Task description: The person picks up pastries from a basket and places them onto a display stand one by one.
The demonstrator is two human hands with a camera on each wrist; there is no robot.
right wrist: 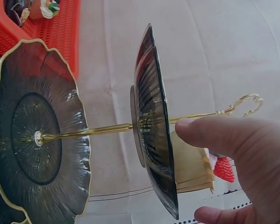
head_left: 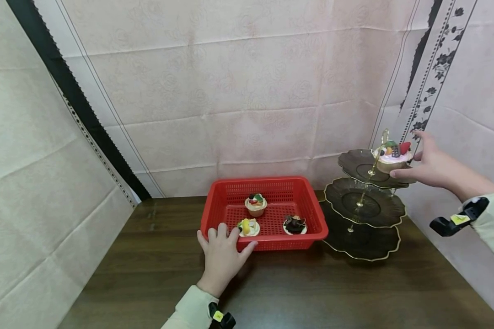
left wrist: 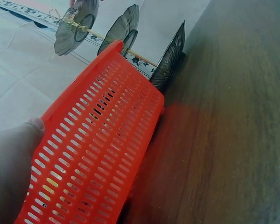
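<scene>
Red basket [head_left: 271, 245] sits on the brown worktop [head_left: 313, 292], left of a three-tier stand [head_left: 384, 210], just beside its bottom plate [head_left: 364, 249]. From my end: left hand [head_left: 222, 262] holds the basket's near rim toward its left corner, fingers over the edge, thumb along the outside; left wrist view gives me the thumb at the rim but hides the fingertips. Right hand [head_left: 436, 167] is wide, thumb and forefinger well apart, up at the top plate [head_left: 356, 167]. Strawberry cupcake [head_left: 389, 161] stands on that plate, in the gap between thumb and forefinger, next to the gold post [right wrist: 93, 131]. On the right wrist view the thumb crosses in front of its cup; I can't tell if they touch. Three more in the basket: green-leaf cupcake [head_left: 256, 205] toward the far side, yellow cupcake [head_left: 249, 227] just beside the left fingertips, dark cupcake [head_left: 295, 225] near right. Post runs up through the plates, looped at the top. Both wrists carry black bands [head_left: 475, 210] with a yellow tag [head_left: 459, 219], over pale sleeves [head_left: 491, 224]. Pale cloth [head_left: 251, 82] hangs behind, floral strip [head_left: 440, 64] at right.
</scene>
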